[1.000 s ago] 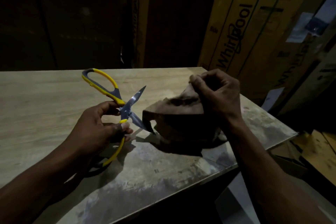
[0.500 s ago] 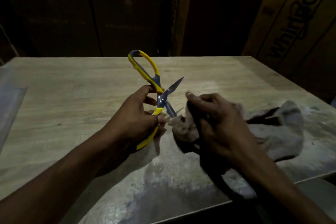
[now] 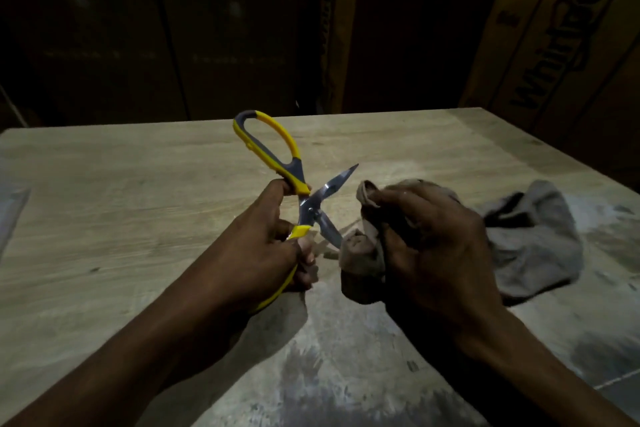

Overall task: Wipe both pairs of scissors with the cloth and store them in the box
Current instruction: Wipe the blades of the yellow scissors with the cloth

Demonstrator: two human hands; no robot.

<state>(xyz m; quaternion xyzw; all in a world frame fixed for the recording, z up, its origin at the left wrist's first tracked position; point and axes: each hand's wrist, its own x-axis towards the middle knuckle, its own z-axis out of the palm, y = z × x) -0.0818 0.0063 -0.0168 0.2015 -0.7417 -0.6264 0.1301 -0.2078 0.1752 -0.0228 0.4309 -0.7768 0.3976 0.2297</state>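
Your left hand (image 3: 256,250) is wrapped around the lower handle of the yellow-and-grey scissors (image 3: 301,198), fingers curled tight round it just below the pivot, holding the pair up above the wooden table (image 3: 121,201). The scissors stand splayed open: the free handle loop points up and away from you, one blade angles up to the right, and the other blade slants down to the right with its tip touching the cloth. Your right hand (image 3: 426,246) has its fingers curled round a bunched part of the grey-brown cloth (image 3: 530,239), holding that wad just right of the blades. The rest of the cloth trails off to the right and lies crumpled on the table. Far right, behind the table, stands a cardboard carton (image 3: 568,35) with dark lettering.
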